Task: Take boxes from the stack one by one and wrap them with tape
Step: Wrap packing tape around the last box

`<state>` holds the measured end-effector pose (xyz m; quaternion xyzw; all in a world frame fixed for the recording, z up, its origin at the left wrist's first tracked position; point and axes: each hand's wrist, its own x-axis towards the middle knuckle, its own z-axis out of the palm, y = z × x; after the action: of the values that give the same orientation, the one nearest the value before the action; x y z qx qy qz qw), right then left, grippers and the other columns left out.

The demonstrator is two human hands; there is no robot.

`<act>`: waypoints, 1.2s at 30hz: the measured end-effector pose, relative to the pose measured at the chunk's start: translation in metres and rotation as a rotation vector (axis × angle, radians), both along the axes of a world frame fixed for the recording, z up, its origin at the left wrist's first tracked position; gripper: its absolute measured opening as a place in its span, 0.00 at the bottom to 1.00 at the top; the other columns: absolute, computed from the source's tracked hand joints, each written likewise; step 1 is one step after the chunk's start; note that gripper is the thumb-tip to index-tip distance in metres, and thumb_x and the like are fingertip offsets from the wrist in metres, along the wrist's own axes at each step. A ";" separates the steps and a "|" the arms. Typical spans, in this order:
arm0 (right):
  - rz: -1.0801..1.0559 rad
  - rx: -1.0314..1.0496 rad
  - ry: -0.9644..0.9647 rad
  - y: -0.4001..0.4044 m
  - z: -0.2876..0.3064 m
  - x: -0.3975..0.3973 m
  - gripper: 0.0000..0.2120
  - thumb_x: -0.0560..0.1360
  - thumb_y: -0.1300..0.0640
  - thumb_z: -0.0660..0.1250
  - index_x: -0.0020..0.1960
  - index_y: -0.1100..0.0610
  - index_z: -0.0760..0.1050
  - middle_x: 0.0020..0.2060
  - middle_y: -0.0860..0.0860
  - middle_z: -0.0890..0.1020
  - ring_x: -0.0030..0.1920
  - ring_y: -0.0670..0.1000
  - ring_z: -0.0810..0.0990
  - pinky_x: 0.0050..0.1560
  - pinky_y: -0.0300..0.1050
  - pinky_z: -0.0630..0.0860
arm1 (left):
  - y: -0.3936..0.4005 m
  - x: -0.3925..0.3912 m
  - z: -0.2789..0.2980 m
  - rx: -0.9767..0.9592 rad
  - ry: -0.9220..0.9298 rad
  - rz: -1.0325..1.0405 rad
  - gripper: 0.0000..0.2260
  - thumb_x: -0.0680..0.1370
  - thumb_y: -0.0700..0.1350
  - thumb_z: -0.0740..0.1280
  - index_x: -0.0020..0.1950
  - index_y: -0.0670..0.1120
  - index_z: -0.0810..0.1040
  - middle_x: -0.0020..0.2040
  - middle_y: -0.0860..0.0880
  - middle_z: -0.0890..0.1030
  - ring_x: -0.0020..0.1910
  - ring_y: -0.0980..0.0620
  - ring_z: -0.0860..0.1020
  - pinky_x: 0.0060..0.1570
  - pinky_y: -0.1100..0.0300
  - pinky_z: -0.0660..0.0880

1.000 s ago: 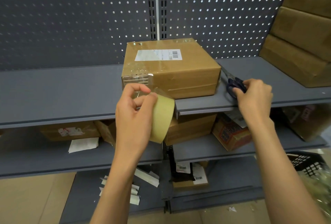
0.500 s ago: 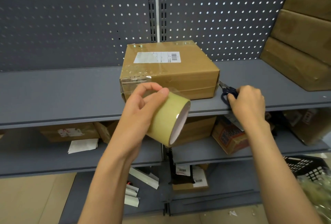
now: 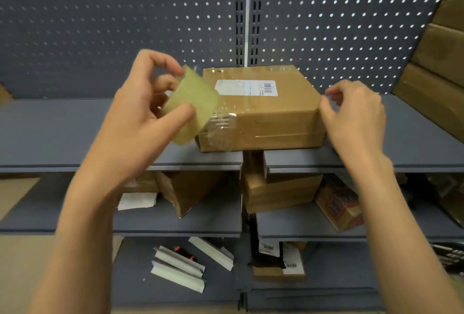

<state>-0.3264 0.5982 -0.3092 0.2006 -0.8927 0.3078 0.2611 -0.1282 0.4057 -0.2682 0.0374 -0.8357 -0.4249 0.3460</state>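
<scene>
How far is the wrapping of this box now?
Partly done: clear tape already covers the left front corner of the box. In hand: the left hand grips the tape roll there; the right hand touches the right edge. Left: the stacked boxes on the right.

Two bare forearms showing; left hand (image 3: 140,115) and right hand (image 3: 356,117) wearing no gloves, rings, or sleeves.

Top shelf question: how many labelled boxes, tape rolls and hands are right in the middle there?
Box with a white label: 1
Tape roll: 1
Hands: 2, the left hand gripping the tape roll and the right hand at the box's right edge
Total: 4
</scene>
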 end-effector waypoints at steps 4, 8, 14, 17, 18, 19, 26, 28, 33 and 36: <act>0.082 0.031 0.039 -0.034 0.008 0.014 0.12 0.78 0.57 0.61 0.57 0.60 0.77 0.54 0.56 0.79 0.54 0.58 0.76 0.47 0.48 0.68 | -0.037 0.009 -0.001 -0.306 -0.119 0.225 0.15 0.72 0.45 0.66 0.55 0.55 0.65 0.42 0.56 0.77 0.38 0.53 0.73 0.40 0.51 0.72; 0.185 0.092 0.056 -0.070 0.011 0.030 0.11 0.79 0.55 0.61 0.58 0.58 0.76 0.55 0.54 0.78 0.56 0.55 0.75 0.49 0.46 0.67 | -0.071 0.009 -0.018 -0.484 -0.277 0.378 0.15 0.76 0.43 0.66 0.60 0.47 0.66 0.52 0.52 0.77 0.48 0.47 0.75 0.45 0.51 0.69; 0.321 0.095 0.054 -0.114 0.012 0.049 0.11 0.80 0.55 0.61 0.58 0.58 0.76 0.55 0.53 0.78 0.56 0.54 0.75 0.54 0.49 0.70 | -0.115 0.007 -0.049 -0.717 -0.444 0.407 0.16 0.76 0.42 0.66 0.62 0.42 0.67 0.54 0.42 0.80 0.50 0.38 0.76 0.44 0.53 0.65; 0.343 0.104 0.048 -0.128 0.012 0.055 0.10 0.79 0.56 0.61 0.56 0.59 0.77 0.53 0.54 0.79 0.54 0.55 0.77 0.54 0.51 0.73 | -0.131 0.006 -0.063 -0.820 -0.524 0.431 0.15 0.77 0.42 0.65 0.63 0.42 0.68 0.55 0.40 0.79 0.54 0.39 0.76 0.48 0.53 0.64; 0.351 0.108 0.043 -0.131 0.013 0.057 0.10 0.79 0.57 0.61 0.56 0.60 0.77 0.53 0.54 0.80 0.54 0.56 0.77 0.53 0.52 0.74 | -0.135 0.005 -0.067 -0.830 -0.550 0.435 0.15 0.78 0.41 0.64 0.63 0.42 0.68 0.54 0.40 0.79 0.54 0.38 0.76 0.48 0.53 0.64; 0.355 0.112 0.039 -0.133 0.013 0.059 0.11 0.79 0.57 0.61 0.56 0.60 0.77 0.52 0.55 0.80 0.53 0.56 0.77 0.52 0.54 0.75 | -0.139 0.005 -0.071 -0.835 -0.574 0.437 0.14 0.78 0.41 0.63 0.63 0.41 0.68 0.54 0.39 0.79 0.53 0.38 0.76 0.49 0.52 0.64; 0.372 0.105 0.012 -0.132 0.006 0.059 0.11 0.80 0.56 0.59 0.53 0.61 0.78 0.51 0.54 0.80 0.52 0.56 0.77 0.51 0.56 0.74 | -0.151 0.001 -0.085 -0.821 -0.581 0.432 0.14 0.75 0.32 0.64 0.61 0.39 0.72 0.53 0.36 0.80 0.47 0.35 0.75 0.44 0.50 0.67; 0.374 0.048 0.000 -0.125 0.004 0.053 0.12 0.80 0.55 0.59 0.53 0.59 0.79 0.50 0.53 0.81 0.52 0.55 0.77 0.51 0.55 0.75 | -0.147 -0.003 -0.081 -0.816 -0.558 0.427 0.14 0.75 0.34 0.65 0.61 0.38 0.74 0.57 0.37 0.78 0.50 0.35 0.73 0.46 0.46 0.69; 0.423 -0.087 -0.050 -0.107 0.000 0.039 0.19 0.83 0.52 0.54 0.43 0.60 0.77 0.36 0.52 0.78 0.39 0.52 0.76 0.43 0.52 0.71 | -0.100 -0.027 -0.061 -0.607 -0.363 0.264 0.18 0.83 0.44 0.57 0.72 0.41 0.67 0.72 0.44 0.67 0.71 0.45 0.63 0.68 0.57 0.58; 0.520 -0.077 -0.095 -0.100 -0.003 0.045 0.19 0.84 0.51 0.50 0.49 0.56 0.79 0.42 0.50 0.81 0.45 0.49 0.77 0.46 0.44 0.68 | -0.062 -0.045 -0.055 -0.573 -0.276 0.119 0.20 0.84 0.45 0.54 0.75 0.42 0.62 0.75 0.46 0.64 0.75 0.49 0.60 0.69 0.67 0.51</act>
<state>-0.2810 0.4981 -0.3119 0.3983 -0.8102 0.4072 0.1384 -0.1736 0.3432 -0.3228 0.0443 -0.9567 -0.1422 0.2501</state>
